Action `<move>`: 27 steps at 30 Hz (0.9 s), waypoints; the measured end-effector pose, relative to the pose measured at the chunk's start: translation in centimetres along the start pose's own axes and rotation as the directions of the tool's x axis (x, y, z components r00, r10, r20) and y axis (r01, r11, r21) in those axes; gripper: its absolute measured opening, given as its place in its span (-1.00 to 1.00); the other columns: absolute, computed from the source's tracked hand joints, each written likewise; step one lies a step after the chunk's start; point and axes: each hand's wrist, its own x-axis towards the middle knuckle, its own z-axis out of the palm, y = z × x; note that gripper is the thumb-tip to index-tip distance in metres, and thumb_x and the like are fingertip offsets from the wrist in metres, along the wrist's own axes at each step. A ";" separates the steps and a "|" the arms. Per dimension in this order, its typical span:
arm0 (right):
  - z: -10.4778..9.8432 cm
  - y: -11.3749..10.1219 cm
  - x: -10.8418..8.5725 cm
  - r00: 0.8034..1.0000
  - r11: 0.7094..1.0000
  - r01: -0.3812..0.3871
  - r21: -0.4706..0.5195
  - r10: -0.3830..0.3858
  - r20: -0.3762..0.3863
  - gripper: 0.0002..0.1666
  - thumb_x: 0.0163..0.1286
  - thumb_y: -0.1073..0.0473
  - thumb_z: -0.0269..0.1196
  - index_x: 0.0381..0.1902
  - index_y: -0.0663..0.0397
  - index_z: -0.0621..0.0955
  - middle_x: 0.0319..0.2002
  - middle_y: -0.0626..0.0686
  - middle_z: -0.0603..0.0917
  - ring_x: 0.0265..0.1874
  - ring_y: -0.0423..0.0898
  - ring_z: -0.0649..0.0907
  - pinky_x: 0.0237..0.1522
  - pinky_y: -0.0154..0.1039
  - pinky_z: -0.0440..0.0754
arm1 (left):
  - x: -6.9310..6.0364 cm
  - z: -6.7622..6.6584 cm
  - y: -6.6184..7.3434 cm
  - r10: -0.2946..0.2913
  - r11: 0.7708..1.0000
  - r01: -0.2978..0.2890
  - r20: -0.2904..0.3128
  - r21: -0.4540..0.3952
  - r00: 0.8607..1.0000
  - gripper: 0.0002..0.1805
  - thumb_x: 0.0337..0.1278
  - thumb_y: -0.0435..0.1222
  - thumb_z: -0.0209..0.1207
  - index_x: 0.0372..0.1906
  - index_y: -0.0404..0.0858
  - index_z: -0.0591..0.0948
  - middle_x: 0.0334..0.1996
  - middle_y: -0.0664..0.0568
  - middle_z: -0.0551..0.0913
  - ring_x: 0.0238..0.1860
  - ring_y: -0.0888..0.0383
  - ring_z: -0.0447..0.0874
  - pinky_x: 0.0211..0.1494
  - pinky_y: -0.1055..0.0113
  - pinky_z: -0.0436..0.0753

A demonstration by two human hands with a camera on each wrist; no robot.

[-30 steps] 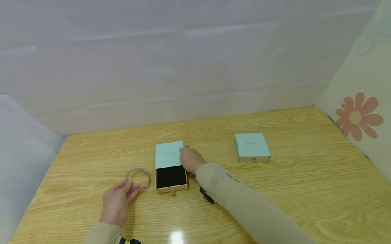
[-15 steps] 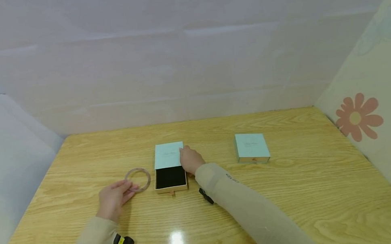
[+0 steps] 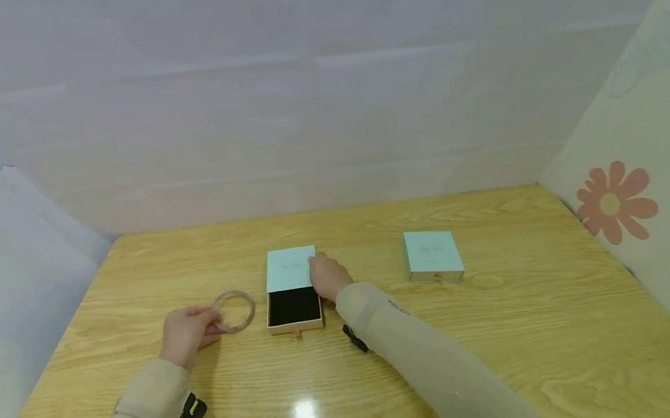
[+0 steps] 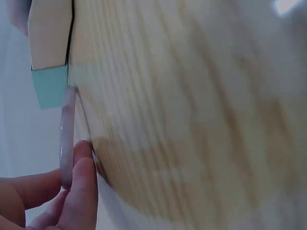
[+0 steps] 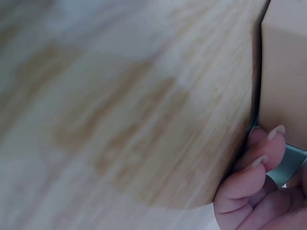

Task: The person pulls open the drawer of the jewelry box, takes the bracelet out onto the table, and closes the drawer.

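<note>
My left hand [image 3: 186,333] pinches a pale pinkish bangle [image 3: 252,310] by its near left edge, just above the table. In the left wrist view, the bangle [image 4: 67,139] appears edge-on between thumb and fingers. To its right sits a mint-green drawer box [image 3: 285,271], its cream drawer [image 3: 296,326] pulled out toward me and showing a black lining. My right hand [image 3: 331,278] grips the right side of the mint sleeve, thumb at the top edge. Curled fingers [image 5: 242,184] lie against that side in the right wrist view, where the sleeve is mostly hidden.
A second mint box [image 3: 432,253], with its drawer pushed in, stands farther right on the wooden table [image 3: 543,323]. Behind the table hangs a pale cloth wall [image 3: 326,133]. Printed side walls flank it, the right one with flowers [image 3: 613,203].
My left hand has shifted a little to the left and turned slightly, with the bangle in it. The right hand and both boxes have stayed in place.
</note>
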 end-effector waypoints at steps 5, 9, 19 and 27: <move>-0.2 0.1 0.1 1.000 1.000 0.006 -0.005 -0.006 -0.004 -0.40 0.66 0.03 -0.32 0.29 0.46 0.30 -0.62 0.13 0.47 -0.78 -0.05 0.43 -0.66 -0.24 0.46 | 0.7 0.2 0.4 0.021 0.990 -0.017 -0.020 0.143 1.000 -0.66 0.36 -0.44 0.02 0.02 -0.71 0.47 -0.49 -0.07 0.65 -0.55 0.21 0.66 -0.43 0.38 0.69; -0.3 0.2 0.2 1.000 1.000 0.008 -0.009 -0.008 -0.002 -0.39 0.66 0.03 -0.33 0.31 0.46 0.28 -0.63 0.13 0.47 -0.78 -0.05 0.42 -0.62 -0.22 0.47 | 1.0 0.4 0.8 0.041 0.972 -0.037 -0.012 0.234 0.999 -0.68 0.36 -0.42 0.04 -0.02 -0.68 0.51 -0.45 -0.13 0.64 -0.58 0.20 0.65 -0.47 0.38 0.68; -0.4 0.4 0.1 1.000 1.000 -0.003 0.000 0.003 0.007 -0.41 0.66 0.02 -0.33 0.29 0.42 0.30 -0.60 0.13 0.47 -0.76 -0.04 0.43 -0.61 -0.21 0.47 | 1.2 0.8 1.0 0.034 0.944 -0.040 0.025 0.329 0.999 -0.70 0.37 -0.39 0.05 -0.04 -0.63 0.52 -0.63 -0.03 0.64 -0.67 0.21 0.62 -0.62 0.40 0.61; -0.8 0.2 -0.1 1.000 1.000 -0.005 -0.009 0.005 0.003 -0.40 0.66 0.02 -0.33 0.29 0.43 0.30 -0.60 0.13 0.47 -0.78 -0.05 0.43 -0.63 -0.23 0.46 | 1.5 0.8 1.2 0.030 0.936 -0.041 0.038 0.350 0.999 -0.70 0.35 -0.40 0.07 -0.06 -0.64 0.53 -0.68 -0.03 0.63 -0.69 0.22 0.60 -0.63 0.39 0.61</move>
